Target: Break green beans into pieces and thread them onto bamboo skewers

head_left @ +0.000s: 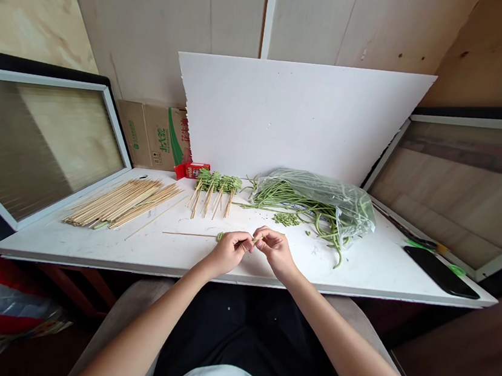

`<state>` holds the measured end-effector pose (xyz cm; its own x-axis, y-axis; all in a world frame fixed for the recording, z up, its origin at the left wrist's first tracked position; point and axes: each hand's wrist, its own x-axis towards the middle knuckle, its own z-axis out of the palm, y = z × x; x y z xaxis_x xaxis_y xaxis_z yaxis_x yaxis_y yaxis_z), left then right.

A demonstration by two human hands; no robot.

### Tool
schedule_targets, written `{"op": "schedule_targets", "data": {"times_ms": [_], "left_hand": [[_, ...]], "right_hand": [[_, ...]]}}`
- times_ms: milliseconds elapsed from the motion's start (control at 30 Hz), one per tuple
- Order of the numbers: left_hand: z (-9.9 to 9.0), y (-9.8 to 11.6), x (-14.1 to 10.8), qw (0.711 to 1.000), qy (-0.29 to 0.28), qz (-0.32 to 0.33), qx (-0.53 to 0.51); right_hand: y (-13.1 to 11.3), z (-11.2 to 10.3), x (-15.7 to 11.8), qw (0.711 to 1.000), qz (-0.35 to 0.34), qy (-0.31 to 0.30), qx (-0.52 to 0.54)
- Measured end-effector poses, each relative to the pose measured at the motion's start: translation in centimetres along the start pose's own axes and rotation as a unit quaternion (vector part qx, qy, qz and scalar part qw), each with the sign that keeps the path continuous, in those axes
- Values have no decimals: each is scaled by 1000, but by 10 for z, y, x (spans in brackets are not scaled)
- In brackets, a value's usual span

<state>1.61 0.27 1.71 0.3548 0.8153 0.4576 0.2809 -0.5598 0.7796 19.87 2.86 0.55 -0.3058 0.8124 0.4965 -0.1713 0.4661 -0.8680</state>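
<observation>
Close to the table's front edge, my left hand [230, 252] is closed around a thin bamboo skewer [190, 234] that sticks out to the left. A bit of green bean [220, 236] sits on the skewer beside my fingers. My right hand [273, 250] meets it, thumb and finger pinching a small piece of green bean [257, 238] by the skewer's right end. Just beyond lies a small heap of cut bean pieces [286, 218]. The skewer's tip is hidden by my fingers.
A pile of bare skewers [125, 202] lies left. Several bean-loaded skewers [217, 185] rest at the back by a red box [196, 170]. Long beans [277, 196] spill from a plastic bag [350, 203]. A black phone [439, 271] lies right. A white board [300, 121] stands behind.
</observation>
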Motion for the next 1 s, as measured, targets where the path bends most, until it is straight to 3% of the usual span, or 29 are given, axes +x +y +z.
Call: {"op": "schedule_targets", "data": {"times_ms": [133,333,533,633,767,900,1000], "left_hand": [[-4,4,1,999,15,7,43],[-16,1,2,968,61,50,238],[-10,0,0,959,57,76,266],[-8,3,0,973,40,70,215],[-9,13,1,992,33,47,109],[-12,18,2,998,11,24,51],[-22,14,4,998,1,17,58]], "right_hand": [[-7,1,0,999,-13,22,-21],[-20,-8,5,969,-93,2,-228],[-20,-9,4,942,-132,0,-307],[-16,-8,3,962,-112,-1,-248],[-9,-3,1,997,-33,-10,-76],[-5,-1,2,996,44,-60,57],[-4,-15,7,992,56,-28,106]]}}
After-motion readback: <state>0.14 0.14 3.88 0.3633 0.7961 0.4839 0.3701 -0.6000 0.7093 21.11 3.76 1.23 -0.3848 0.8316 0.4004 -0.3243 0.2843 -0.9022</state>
